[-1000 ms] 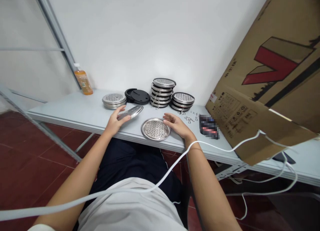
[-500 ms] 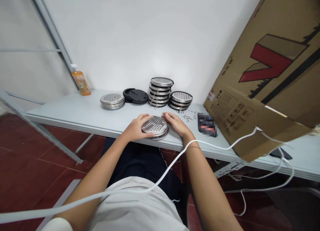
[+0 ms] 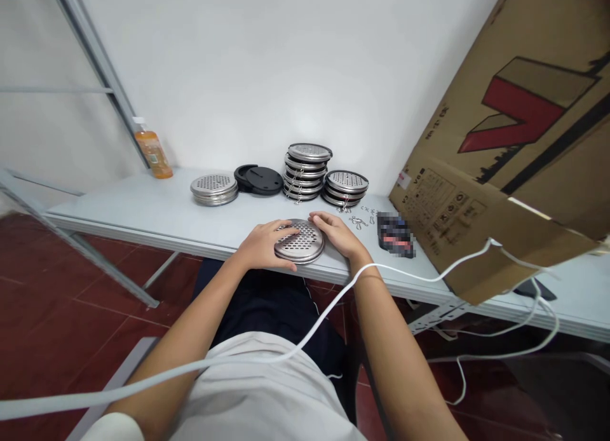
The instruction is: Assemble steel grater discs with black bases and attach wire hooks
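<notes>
A round perforated metal plate [image 3: 305, 241] lies flat near the table's front edge, on top of at least one more metal rim. My left hand [image 3: 264, 245] rests at its left side, fingers spread over the holes and thumb by the front rim. On the right, my right hand [image 3: 337, 236] stays open, its fingertips at the plate's back right edge. Behind, to the left, is a low stack of similar perforated plates [image 3: 214, 185]. Black plastic round parts [image 3: 262, 181] lie beside a tall stack of plates in black rims [image 3: 305, 173] and a shorter such stack [image 3: 345, 188].
Small metal clips [image 3: 357, 222] are scattered right of the stacks, near a blurred dark item [image 3: 396, 235]. A big cardboard box [image 3: 476, 174] stands at the right. A white cable [image 3: 328, 317] crosses over my right forearm. An orange bottle [image 3: 153, 150] stands at the back left.
The upper plate has shifted slightly right and now sits more evenly over the rim below. My left fingers have spread farther across its top; the right hand has barely moved.
</notes>
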A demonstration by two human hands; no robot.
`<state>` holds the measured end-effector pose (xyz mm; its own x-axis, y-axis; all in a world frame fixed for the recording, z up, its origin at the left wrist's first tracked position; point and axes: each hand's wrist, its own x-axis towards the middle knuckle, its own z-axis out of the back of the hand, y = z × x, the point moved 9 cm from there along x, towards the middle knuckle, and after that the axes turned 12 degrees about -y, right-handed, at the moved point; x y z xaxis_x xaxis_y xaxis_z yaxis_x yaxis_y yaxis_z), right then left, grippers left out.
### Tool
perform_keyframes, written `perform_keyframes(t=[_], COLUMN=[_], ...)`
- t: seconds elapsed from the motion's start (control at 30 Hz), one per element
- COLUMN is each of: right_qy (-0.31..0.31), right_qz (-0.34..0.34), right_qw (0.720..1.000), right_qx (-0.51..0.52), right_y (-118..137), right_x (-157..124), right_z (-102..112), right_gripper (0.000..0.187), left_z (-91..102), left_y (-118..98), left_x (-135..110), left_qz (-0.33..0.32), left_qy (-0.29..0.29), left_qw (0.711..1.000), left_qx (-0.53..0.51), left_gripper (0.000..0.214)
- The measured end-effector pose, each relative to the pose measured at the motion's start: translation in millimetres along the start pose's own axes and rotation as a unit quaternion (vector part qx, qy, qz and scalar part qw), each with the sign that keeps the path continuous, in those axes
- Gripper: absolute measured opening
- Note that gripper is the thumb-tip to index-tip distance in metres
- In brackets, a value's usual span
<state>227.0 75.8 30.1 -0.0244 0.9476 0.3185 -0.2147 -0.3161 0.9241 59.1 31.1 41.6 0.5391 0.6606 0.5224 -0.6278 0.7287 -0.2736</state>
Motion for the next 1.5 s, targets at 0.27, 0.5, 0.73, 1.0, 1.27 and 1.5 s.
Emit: perform_keyframes(t=[0.27, 0.5, 0.73, 1.0, 1.27, 1.5], right_qy=[0.001, 0.005, 0.019, 0.032, 0.036, 0.031], right_qz=[-0.02, -0.025, -0.034, -0.056, -0.054, -0.052], right_qw=[1.0, 0.999, 0.997, 0.994, 0.993, 0.994], right_qx=[0.017, 0.043, 0.071, 0.088, 0.103, 0.091], right_y=[-3.3, -4.3, -7.1, -9.2, -10.4, -9.9], right_x=[-0.2, -0.7, -0.6, -2.8, -1.3, -0.5], right_z=[-1.2, -3.4, -5.2, -7.3, -8.5, -8.5], right_gripper=[0.05, 0.049, 0.043, 0.05, 0.05, 0.049], left_z=[3.9, 5.7, 1.5, 2.9, 8.8, 9.7], left_y=[-4.0, -8.4, -6.2, -10.4, -13.2, -10.3], left_x=[0.2, -0.3, -2.9, -3.9, -4.0, -3.4], left_qz=[-0.007, -0.013, -0.009, -0.031, -0.038, -0.036], left_qy=[-0.004, -0.003, 0.006, -0.003, -0.04, -0.054], left_qw=[1.0, 1.0, 1.0, 0.999, 0.998, 0.997], left_qx=[-0.011, -0.009, 0.017, 0.019, 0.03, 0.033], left_gripper=[0.081, 0.074, 0.076, 0.072, 0.06, 0.059])
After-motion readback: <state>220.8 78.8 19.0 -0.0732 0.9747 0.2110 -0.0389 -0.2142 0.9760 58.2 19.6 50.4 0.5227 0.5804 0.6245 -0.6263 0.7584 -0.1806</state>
